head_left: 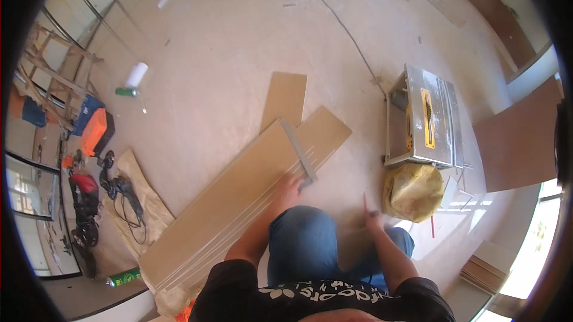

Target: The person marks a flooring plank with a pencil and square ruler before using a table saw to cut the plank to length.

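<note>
Square: a grey metal square (298, 150) is lying across the long tan boards (239, 196) on the floor.
Left hand (289, 189): fingers are pressing flat on the square's lower end and the board, closed around nothing.
Right hand (374, 220): is pinching a thin red pencil (366, 204), tip raised, beside the knee.
Surroundings: a table saw (424, 120) is standing further right, above a yellow bag (413, 192).

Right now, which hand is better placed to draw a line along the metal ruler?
Probably the right hand: it holds a pencil, while the left hand rests on the board beside the metal ruler.
</note>
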Tool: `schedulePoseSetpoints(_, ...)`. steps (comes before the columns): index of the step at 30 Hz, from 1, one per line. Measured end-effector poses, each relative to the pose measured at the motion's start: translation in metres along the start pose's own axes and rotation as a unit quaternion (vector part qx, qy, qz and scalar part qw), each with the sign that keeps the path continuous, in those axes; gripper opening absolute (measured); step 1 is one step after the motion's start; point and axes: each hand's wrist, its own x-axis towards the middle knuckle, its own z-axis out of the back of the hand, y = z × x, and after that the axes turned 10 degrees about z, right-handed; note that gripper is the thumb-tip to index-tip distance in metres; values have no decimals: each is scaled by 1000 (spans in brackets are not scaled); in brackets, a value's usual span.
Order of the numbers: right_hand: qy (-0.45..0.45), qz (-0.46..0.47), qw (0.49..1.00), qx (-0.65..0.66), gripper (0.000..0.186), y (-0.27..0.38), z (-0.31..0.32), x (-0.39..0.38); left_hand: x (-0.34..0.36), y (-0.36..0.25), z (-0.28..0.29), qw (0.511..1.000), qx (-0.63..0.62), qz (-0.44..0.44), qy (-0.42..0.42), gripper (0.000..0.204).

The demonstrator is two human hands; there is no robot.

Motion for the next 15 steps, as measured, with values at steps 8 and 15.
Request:
schedulePoseSetpoints(8, -77, 172, 978, -85, 36, 43, 117, -1, -97, 0, 20, 951, -95, 130, 264, 26)
schedulePoseSetpoints(15, -164, 82, 977, -106, 36, -34, 189, -102, -45, -52, 139, 958, -135, 205, 146, 17)
